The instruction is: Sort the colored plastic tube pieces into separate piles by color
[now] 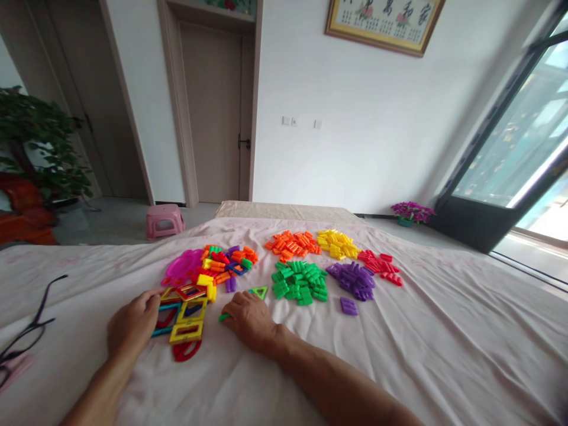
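Note:
My left hand [135,324] is closed at the left edge of a cluster of magnetic frame tiles, its fingertips by a yellow tile and a blue tile [167,319]. Yellow square tiles [186,332] and a red curved tile [187,351] lie beside it. My right hand [248,319] is closed, palm down, with a green piece [225,317] showing under its fingers. Just beyond it lies a green triangle tile [259,292]. Behind both hands is a mixed pile of coloured blocks [226,263] next to a magenta plate [184,266].
Sorted piles stand to the right: orange [293,244], yellow [338,244], green [302,281], purple [354,280] and red [380,266]. Eyeglasses [33,325] lie at the left on the wrinkled cloth [426,343]. A pink stool [165,222] stands beyond.

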Tool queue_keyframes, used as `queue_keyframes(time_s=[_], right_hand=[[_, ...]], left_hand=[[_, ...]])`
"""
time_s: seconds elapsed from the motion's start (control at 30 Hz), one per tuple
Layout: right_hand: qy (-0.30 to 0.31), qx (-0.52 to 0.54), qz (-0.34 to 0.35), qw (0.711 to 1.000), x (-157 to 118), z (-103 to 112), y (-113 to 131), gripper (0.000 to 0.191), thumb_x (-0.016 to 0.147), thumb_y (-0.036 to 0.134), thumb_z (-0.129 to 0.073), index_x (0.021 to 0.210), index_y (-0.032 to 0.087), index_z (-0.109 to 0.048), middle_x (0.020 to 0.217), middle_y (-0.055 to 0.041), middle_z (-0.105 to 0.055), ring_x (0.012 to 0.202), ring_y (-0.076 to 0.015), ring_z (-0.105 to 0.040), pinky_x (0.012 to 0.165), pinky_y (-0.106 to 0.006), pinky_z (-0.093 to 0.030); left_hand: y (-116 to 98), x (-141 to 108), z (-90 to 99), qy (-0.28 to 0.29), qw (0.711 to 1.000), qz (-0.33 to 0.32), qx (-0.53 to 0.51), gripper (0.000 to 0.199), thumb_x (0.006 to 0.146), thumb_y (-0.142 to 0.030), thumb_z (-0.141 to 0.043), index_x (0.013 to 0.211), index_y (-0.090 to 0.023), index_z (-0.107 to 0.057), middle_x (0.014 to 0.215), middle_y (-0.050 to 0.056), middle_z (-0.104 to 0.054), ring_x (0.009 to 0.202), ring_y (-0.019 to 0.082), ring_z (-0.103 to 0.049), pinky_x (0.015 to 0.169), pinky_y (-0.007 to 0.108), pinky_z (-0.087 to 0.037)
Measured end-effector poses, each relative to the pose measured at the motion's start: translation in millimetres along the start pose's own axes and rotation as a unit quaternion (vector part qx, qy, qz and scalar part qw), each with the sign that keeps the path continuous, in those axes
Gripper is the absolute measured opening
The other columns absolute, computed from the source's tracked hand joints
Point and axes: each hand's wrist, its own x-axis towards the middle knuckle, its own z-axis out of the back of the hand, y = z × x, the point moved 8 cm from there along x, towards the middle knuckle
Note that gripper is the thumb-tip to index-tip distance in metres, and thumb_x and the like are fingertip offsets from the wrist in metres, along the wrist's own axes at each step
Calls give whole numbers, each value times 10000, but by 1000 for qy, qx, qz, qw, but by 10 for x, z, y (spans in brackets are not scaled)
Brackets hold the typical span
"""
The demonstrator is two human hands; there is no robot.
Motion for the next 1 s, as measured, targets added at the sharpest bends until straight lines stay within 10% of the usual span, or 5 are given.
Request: queue_keyframes(time_s=[0.53, 0.77, 1.0], right_hand=[[-338, -80, -272, 897, -531, 1358, -1604, 225, 944, 351, -576, 1007, 202, -732, 992, -81, -699, 957, -238, -571, 873, -342, -368], [-249, 24, -127, 960, -200, 948, -1021, 203, 966, 225, -530, 978, 210, -733, 984, -70, -710, 953, -208, -613, 897, -320, -415], [-44, 1, 29, 999, 41, 154, -213, 534, 959, 422, -615, 1456, 258, -509, 1538, -78, -476, 1323, -279, -482, 1122, -428, -359]], left_hand=[[-40, 1, 17, -13, 1000, -11, -6, 482, 950, -425, -364, 1165, -230, -749, 1049, 125, -780, 860, 289, -685, 701, 339, -455], [-91, -30, 37, -5, 1000, -9, -3, 509, 958, -438, -334, 1184, -228, -739, 1084, 130, -775, 897, 292, -688, 709, 338, -456], [-84, -30, 20, 4, 1000, -3, -5, 526, 960, -442, -316, 1205, -227, -728, 1110, 136, -768, 932, 307, -685, 734, 354, -459]])
